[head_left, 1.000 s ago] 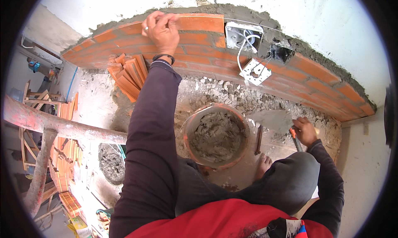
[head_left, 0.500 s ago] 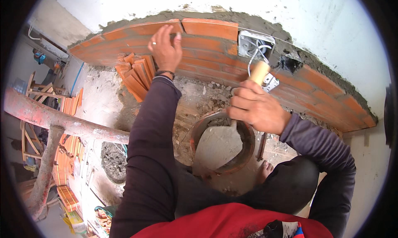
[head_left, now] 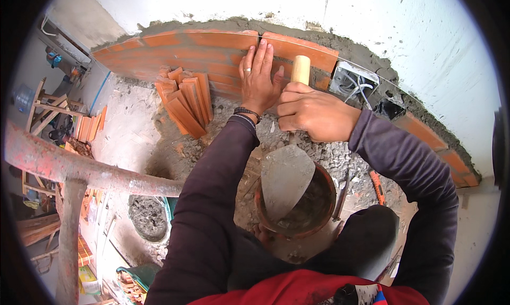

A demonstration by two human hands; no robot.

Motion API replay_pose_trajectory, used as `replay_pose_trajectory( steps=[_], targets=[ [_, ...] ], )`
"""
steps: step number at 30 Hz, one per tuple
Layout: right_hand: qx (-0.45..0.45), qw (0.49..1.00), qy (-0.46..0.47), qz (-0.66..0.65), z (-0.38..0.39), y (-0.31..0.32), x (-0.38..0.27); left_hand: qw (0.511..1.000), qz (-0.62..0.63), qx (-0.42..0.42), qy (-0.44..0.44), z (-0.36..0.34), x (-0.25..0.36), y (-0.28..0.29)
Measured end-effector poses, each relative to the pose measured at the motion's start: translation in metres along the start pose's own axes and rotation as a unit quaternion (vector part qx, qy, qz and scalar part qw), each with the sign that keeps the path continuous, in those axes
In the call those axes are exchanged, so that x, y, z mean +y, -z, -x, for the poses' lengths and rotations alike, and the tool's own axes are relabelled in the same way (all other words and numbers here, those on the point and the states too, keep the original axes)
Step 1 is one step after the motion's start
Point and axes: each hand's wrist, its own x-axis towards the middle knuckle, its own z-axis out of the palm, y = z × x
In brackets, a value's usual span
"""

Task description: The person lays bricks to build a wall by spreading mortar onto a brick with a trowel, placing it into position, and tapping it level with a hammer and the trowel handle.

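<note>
My left hand [head_left: 259, 82] lies with extended fingers against the orange brick facing [head_left: 212, 39], its fingertips at the joint between two top-row tiles beside a taut string. My right hand [head_left: 303, 111] grips a trowel, its pale wooden handle [head_left: 300, 66] raised just below the top-right tile [head_left: 297, 48] and its grey blade [head_left: 284, 175] hanging down over a bucket of mortar [head_left: 319, 209]. Whether the handle touches the tile, I cannot tell. Right of that tile is an electrical box [head_left: 345, 77] with white wires. Loose orange tiles [head_left: 186, 106] stand stacked left of my left hand.
A rusty metal frame [head_left: 106, 175] crosses the left side. Beyond it are another mortar container [head_left: 149, 220], wooden pieces and more tiles [head_left: 90, 127]. An orange-handled tool [head_left: 377, 185] and a dark bar [head_left: 342, 193] lie right of the bucket. Rubble [head_left: 329, 151] covers floor along the wall.
My left hand has moved right along the top row. My right hand has brought the trowel up from the right side to the wall, handle upward. The orange-handled tool now shows on the floor.
</note>
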Motion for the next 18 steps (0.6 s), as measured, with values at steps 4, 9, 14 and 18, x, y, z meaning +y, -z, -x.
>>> replay_pose_trajectory(
  steps=[4,9,14,18],
  targets=[
    [0.021,0.999,-0.012,-0.040,-0.002,-0.001,0.024,1.000,0.011,0.013,-0.006,-0.002,-0.003,-0.007],
    [-0.023,0.997,-0.022,-0.072,-0.004,0.001,0.025,1.000,0.001,0.024,-0.003,0.000,-0.004,-0.013],
    [0.004,0.997,-0.038,-0.065,-0.001,-0.002,0.030,1.000,0.001,0.026,0.003,-0.001,-0.003,-0.015],
    [-0.009,0.995,-0.043,-0.089,-0.001,0.004,0.025,0.999,-0.001,0.035,0.004,0.002,-0.004,-0.018]
  ],
)
